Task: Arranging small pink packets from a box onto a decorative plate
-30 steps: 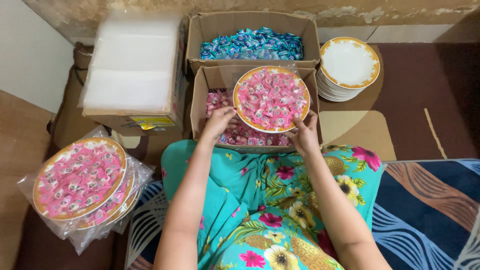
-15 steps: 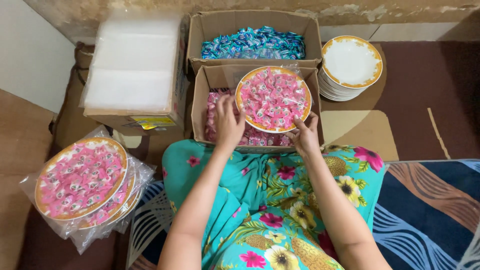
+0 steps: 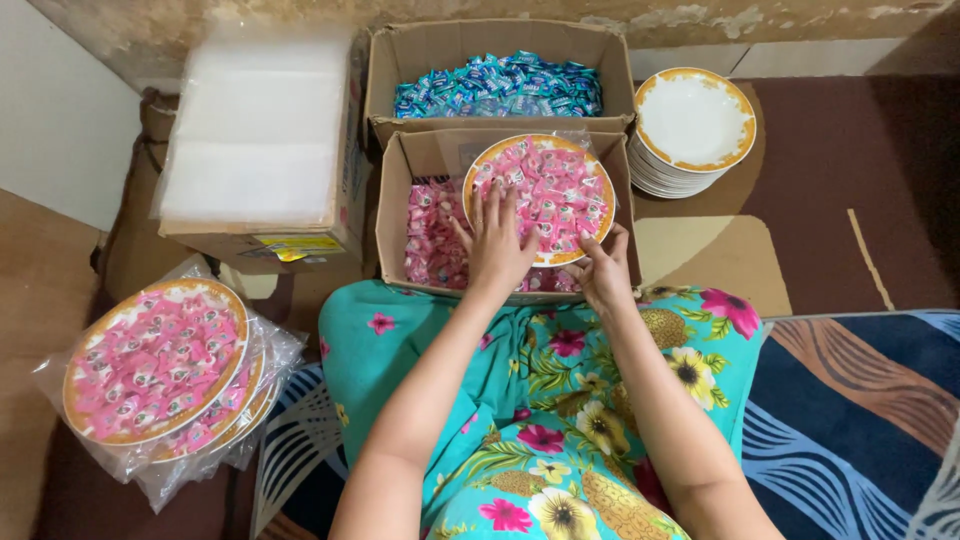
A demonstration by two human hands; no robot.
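Note:
A round plate with a yellow rim, heaped with pink wrapped candies, is held over a cardboard box of pink candies. My left hand lies flat with fingers spread on the candies at the plate's left side. My right hand grips the plate's near rim from below. A thin clear plastic film shows around the plate's far edge.
A second box of blue wrapped candies stands behind. A stack of empty plates sits at the right. Bagged filled plates lie at the left, behind them a box topped with clear bags. My lap is covered by floral cloth.
My left hand has moved from the plate's left rim onto the candies on top, fingers spread. The plate has stayed over the box with my right hand still at its near rim.

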